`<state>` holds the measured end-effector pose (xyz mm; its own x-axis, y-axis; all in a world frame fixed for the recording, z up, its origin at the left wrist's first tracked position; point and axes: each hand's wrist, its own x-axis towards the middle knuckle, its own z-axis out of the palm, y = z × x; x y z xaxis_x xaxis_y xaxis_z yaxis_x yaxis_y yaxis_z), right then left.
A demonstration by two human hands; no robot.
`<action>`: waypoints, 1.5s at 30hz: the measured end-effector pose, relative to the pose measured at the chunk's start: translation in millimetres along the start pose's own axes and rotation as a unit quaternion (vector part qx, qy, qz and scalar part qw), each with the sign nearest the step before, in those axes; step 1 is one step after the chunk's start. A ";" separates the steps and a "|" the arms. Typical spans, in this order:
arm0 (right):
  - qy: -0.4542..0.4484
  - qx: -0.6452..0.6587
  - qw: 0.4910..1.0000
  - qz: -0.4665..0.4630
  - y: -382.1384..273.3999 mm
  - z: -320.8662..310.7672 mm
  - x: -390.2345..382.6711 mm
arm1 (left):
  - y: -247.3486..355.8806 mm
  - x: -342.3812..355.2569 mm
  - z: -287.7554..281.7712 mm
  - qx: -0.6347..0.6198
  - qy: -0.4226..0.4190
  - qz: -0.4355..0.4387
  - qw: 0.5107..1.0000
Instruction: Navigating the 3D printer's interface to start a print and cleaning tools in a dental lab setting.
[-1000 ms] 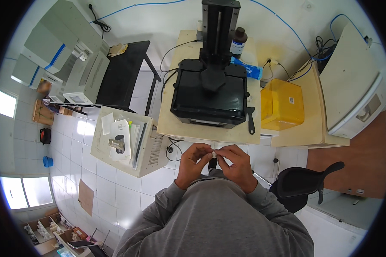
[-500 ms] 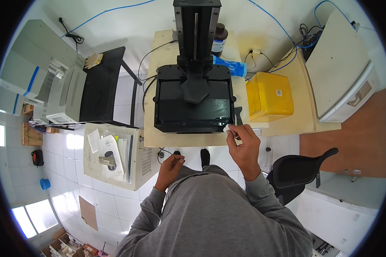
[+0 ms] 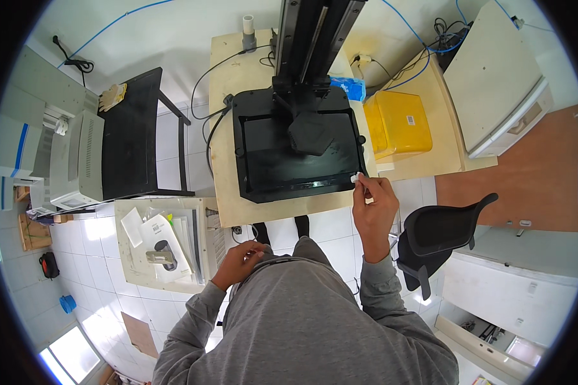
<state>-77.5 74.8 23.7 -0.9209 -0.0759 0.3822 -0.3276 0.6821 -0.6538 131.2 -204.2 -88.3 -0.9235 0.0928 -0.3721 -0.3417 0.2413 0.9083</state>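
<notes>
A black resin 3D printer [image 3: 250, 186] stands before me, with a wide shallow tray, a tall column and a dark block over the tray. My right hand [image 3: 375, 208] pinches a small white tissue wad [image 3: 356, 178] at the front right corner of the printer. That wad seems to touch the rim there. By my waist, my left hand [image 3: 239, 263] hangs with curled fingers and no object visible in them.
The printer rests on a pale wooden table [image 3: 228, 208]. To its right are a yellow container [image 3: 399, 122] and a blue packet [image 3: 349, 88]. A black cable [image 3: 210, 144] runs along the left. An office chair [image 3: 438, 224] stands at my right, a cabinet with papers [image 3: 135, 266] at my left.
My view has shifted and turned slightly, so the printer appears tilted. My right hand still pinches the tissue wad at the printer's front right corner. My left hand stays low by my waist.
</notes>
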 end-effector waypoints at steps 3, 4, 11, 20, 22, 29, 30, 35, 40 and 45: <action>0.002 -0.024 1.000 0.010 -9.1 3.7 -2.5 | -10.0 -4.5 -13.2 0.019 -0.020 -0.008 1.000; 0.001 -0.035 0.999 0.007 -12.7 6.4 -3.2 | -12.5 -4.3 -16.4 0.019 -0.023 -0.007 1.000; -0.002 -0.009 1.000 -0.022 -46.5 37.0 -18.5 | -20.0 -5.1 -29.7 -0.003 0.000 0.014 1.000; -0.044 -0.001 0.998 -0.054 -87.5 65.1 -32.9 | -31.3 -13.5 -46.0 -0.017 -0.007 -0.001 1.000; -0.043 0.003 0.997 -0.057 -94.8 70.9 -36.0 | -33.9 -13.9 -48.3 -0.015 -0.009 0.001 1.000; -0.067 0.028 0.996 -0.053 -120.8 92.6 -47.0 | -43.6 -12.8 -50.7 -0.037 -0.008 0.015 0.999; -0.071 0.033 0.995 -0.060 -122.6 96.2 -48.1 | -43.8 -13.2 -52.1 -0.035 -0.007 0.017 0.999; -0.120 0.096 0.986 -0.066 -142.0 102.3 -49.8 | -48.1 -15.7 -56.6 -0.041 -0.002 0.020 0.999; -0.160 0.071 0.983 -0.058 -144.8 80.6 -15.4 | -50.4 -17.5 -63.2 -0.049 0.030 0.026 0.998; -0.193 0.022 0.976 -0.095 -151.1 94.1 11.6 | -54.2 -17.6 -61.8 -0.067 0.043 0.025 0.997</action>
<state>-58.5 -97.5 65.4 -0.8506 -0.4725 0.2305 -0.5016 0.5980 -0.6252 155.2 -278.6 -119.2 -0.9493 0.0174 -0.3139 -0.3103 0.1066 0.9446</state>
